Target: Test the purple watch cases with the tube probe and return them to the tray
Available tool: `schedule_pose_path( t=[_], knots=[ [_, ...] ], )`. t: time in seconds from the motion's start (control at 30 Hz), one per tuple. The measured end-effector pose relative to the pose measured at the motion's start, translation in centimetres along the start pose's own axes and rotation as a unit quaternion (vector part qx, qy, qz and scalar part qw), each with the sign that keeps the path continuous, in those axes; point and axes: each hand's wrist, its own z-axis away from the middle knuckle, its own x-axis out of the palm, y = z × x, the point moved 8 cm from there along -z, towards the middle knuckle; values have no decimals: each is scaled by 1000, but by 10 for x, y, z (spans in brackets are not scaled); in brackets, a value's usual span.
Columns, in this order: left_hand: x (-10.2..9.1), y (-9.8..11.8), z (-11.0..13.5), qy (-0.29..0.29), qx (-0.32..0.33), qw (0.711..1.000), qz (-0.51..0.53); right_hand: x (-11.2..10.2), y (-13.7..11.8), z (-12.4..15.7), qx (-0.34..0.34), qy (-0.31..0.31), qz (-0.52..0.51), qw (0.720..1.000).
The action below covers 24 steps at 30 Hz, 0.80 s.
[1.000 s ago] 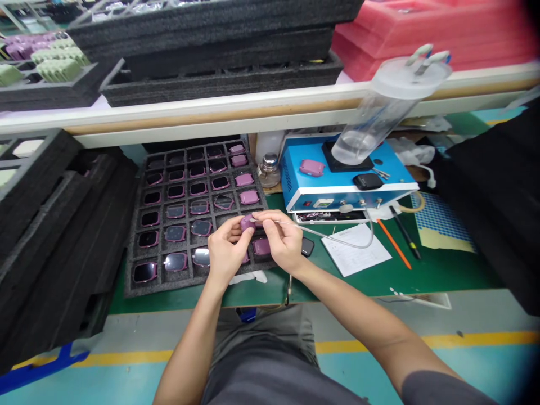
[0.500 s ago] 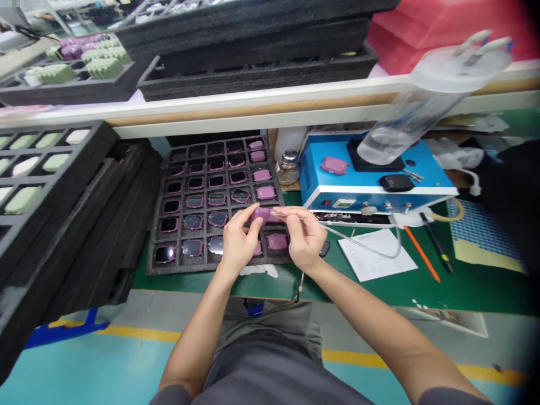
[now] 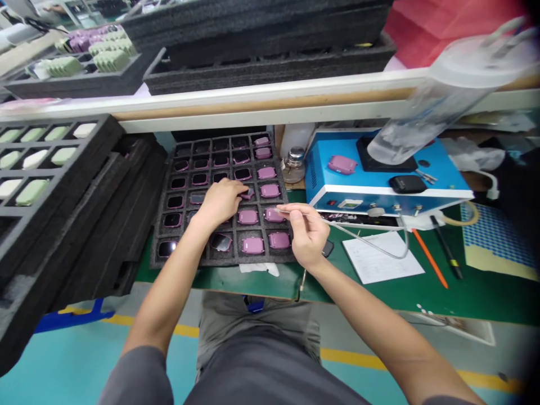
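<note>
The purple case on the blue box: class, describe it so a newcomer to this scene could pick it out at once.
Find the blue box, right of the dark compartment tray on the green bench. On its top, left of the black base of the clear cylinder, lies the purple case. It alone is purple up there; the other small case is black.

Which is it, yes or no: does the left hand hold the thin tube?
No, the right hand holds the thin tube.
</note>
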Motion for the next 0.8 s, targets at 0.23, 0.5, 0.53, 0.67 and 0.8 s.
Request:
schedule_pose_path(
  t=[0.23, 0.5, 0.53, 0.67, 0.8],
  knots=[
    [-6, 13, 7, 60, -31, 995, 76, -2, -2, 0, -13, 19, 6, 1000],
    [51, 30, 73, 127, -170, 879, 427, 1, -14, 3, -72, -15, 51, 996],
    [54, 31, 74, 130, -173, 877, 428, 3, -15, 3, -76, -24, 54, 995],
    [56, 32, 75, 135, -176, 881, 418, 6, -13, 2, -67, -48, 63, 995],
    [54, 33, 76, 138, -174, 882, 414, 5, -10, 2, -56, -47, 63, 995]
  ],
)
